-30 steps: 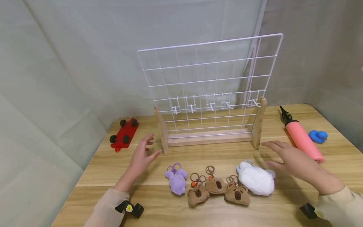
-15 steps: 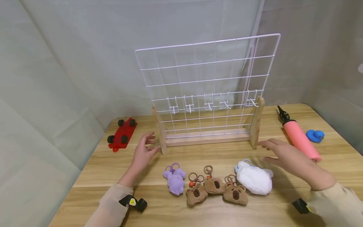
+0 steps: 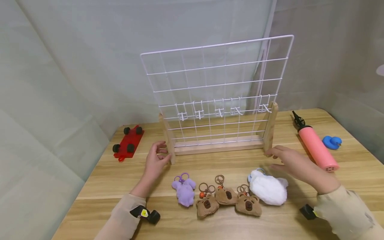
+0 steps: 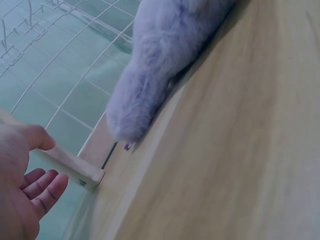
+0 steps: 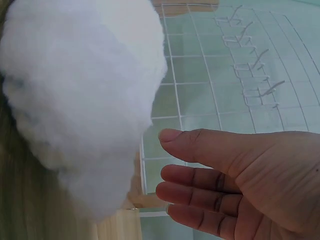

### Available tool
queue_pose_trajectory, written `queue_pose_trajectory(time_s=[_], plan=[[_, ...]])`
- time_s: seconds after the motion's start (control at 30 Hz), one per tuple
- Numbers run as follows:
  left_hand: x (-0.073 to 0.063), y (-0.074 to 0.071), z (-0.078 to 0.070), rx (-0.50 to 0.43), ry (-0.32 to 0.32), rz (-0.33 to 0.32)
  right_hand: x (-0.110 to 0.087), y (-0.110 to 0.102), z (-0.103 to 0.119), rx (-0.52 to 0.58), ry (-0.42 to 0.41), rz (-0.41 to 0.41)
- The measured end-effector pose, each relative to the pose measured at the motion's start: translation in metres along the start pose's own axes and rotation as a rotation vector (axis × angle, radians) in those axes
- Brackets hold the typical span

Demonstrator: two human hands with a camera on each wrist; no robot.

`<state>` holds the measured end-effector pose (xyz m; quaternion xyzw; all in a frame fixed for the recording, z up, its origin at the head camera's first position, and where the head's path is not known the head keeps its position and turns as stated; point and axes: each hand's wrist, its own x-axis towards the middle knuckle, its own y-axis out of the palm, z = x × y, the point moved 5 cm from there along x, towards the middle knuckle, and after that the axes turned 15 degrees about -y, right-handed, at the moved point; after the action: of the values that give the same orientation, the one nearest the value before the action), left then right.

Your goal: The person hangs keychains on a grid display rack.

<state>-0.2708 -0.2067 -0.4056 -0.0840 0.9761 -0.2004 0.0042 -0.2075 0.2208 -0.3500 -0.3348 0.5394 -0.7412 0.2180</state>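
Note:
A white wire grid rack (image 3: 222, 83) stands upright in a wooden base (image 3: 219, 148), with several white hooks (image 3: 199, 114) in a row. My left hand (image 3: 155, 165) is at the left wooden foot (image 3: 168, 140), fingers relaxed and thumb apart, the fingertips right by the wood. At the right foot (image 3: 270, 130), my right hand (image 3: 295, 164) reaches in with its fingertips right at the lower front corner. Both palms face inward in the wrist views, holding nothing. Between the hands lie a purple plush keychain (image 3: 185, 192), several brown bear keychains (image 3: 207, 206) and a white fluffy keychain (image 3: 268, 187).
A red toy car chassis (image 3: 129, 143) with black wheels lies at the left. To the right are a pink hand pump (image 3: 318, 148) with a black nozzle and a blue toy duck (image 3: 332, 142). Pale cloth (image 3: 60, 83) hangs behind the wooden table (image 3: 99, 186).
Both hands have moved inward toward the rack's wooden feet, the right hand going left up to its foot. The head view has shifted slightly; rack and keychains stay in place.

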Motion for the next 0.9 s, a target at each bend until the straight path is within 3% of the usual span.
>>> queue_pose_trajectory(time_s=[0.27,0.5,0.7,0.9], plan=[[0.001,0.005,0.003,-0.002,-0.035,-0.011,0.005,0.013,-0.003,0.060,-0.023,0.013],[-0.015,0.004,-0.017,0.024,-0.035,-0.030,0.006,0.028,-0.005,0.184,-0.066,0.026],[-0.007,0.007,0.002,0.026,0.003,-0.056,0.006,0.038,-0.008,0.186,-0.071,0.047],[-0.004,0.007,0.005,0.023,0.053,-0.069,0.007,0.041,-0.008,0.136,-0.085,0.036]])
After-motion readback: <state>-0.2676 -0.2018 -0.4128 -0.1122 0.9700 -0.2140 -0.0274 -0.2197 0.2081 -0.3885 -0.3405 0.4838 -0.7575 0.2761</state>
